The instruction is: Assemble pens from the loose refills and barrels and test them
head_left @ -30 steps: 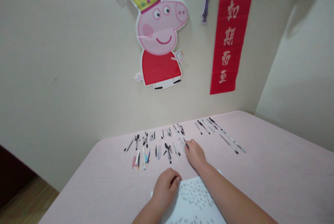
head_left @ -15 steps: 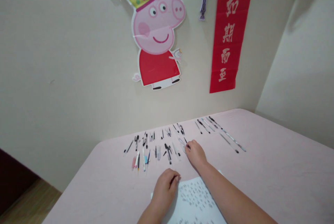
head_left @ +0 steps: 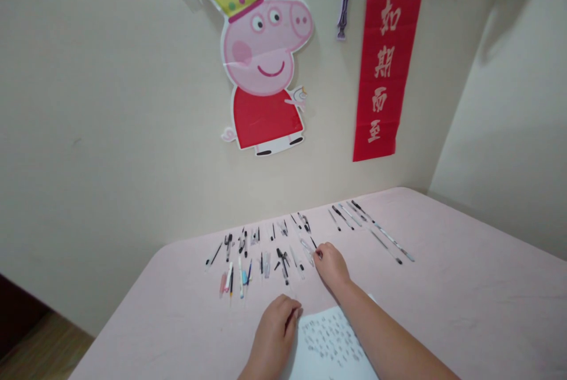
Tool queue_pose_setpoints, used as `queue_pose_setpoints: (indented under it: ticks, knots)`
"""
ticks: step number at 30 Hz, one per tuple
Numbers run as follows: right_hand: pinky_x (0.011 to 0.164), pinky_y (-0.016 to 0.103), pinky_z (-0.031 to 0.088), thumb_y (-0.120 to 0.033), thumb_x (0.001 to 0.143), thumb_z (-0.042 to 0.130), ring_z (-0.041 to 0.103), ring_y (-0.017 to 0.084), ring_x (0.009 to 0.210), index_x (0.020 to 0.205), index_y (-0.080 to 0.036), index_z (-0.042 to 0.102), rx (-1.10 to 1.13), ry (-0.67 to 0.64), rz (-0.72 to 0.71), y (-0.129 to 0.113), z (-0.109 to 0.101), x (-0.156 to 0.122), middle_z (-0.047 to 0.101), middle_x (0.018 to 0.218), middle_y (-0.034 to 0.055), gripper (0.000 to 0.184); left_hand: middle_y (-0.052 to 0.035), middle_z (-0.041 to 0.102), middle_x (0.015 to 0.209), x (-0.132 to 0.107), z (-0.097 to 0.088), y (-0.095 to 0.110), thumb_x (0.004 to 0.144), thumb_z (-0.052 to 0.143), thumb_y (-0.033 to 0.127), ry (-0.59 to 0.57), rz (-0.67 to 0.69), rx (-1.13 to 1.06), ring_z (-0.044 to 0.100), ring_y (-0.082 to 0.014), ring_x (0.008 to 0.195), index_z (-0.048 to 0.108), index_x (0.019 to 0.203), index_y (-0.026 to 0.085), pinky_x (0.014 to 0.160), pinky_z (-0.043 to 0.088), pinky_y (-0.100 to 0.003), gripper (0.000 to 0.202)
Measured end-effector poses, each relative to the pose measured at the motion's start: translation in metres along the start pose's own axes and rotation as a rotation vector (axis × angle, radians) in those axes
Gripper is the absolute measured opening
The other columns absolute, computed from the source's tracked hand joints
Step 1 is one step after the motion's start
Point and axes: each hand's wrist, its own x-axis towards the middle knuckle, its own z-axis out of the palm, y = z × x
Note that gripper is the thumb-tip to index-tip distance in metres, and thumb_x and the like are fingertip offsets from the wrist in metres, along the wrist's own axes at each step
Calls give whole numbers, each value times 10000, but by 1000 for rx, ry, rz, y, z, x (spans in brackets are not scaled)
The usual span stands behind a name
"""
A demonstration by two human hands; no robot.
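Observation:
My right hand (head_left: 331, 264) reaches forward over the table, its fingertips pinched at the near end of a thin dark pen refill (head_left: 313, 242). Just left of those fingers lies a clear pen barrel (head_left: 305, 246). My left hand (head_left: 274, 331) rests closer in, fingers curled together beside the upper left edge of a sheet of paper (head_left: 330, 338) covered in handwritten marks. Whatever the left fingers may hold is hidden. A black pen (head_left: 282, 266) with small parts around it lies ahead of that hand.
Several pen parts, such as a pink cap (head_left: 222, 284) and a blue refill (head_left: 250, 272), lie in rows at the left. More pens, including a long patterned one (head_left: 392, 239), lie at the right on the pink-covered table (head_left: 460, 285). A wall (head_left: 146, 161) stands behind.
The view has tilted and shifted slightly, so everything sits a little lower and further left. Both hands keep nearly the same places and poses.

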Motion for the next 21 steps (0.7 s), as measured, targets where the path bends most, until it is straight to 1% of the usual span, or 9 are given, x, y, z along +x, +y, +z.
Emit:
queue_pose_setpoints:
  ticks: [4,12,18,21]
  knots:
    - [705,237,372,-187,825,532,591,166,776,781,-164,647,-13,-8,11,0,0,1,634,847,61,125,-77,622,844,-1,1,0,900,415,266,16,11,6,586,-204,844,648,851,196,776,448,-319,248]
    - [706,236,387,-225,820,548,600,171,777,773,-165,665,-8,6,38,-1,0,3,649,851,68,139,-74,641,849,-2,3,-7,882,442,226,42,15,-37,597,-199,837,648,862,195,784,455,-313,210]
    - [691,241,385,-224,800,552,606,176,765,764,-162,676,-3,11,81,0,2,5,663,851,77,144,-72,651,849,0,3,-8,872,452,210,38,18,-51,603,-197,835,643,854,191,776,456,-307,193]
    - [691,240,381,-200,800,528,606,173,766,755,-165,678,2,17,89,2,2,6,664,840,73,161,-75,654,850,1,2,-9,867,451,202,53,19,-69,603,-197,828,642,863,185,770,459,-309,192]
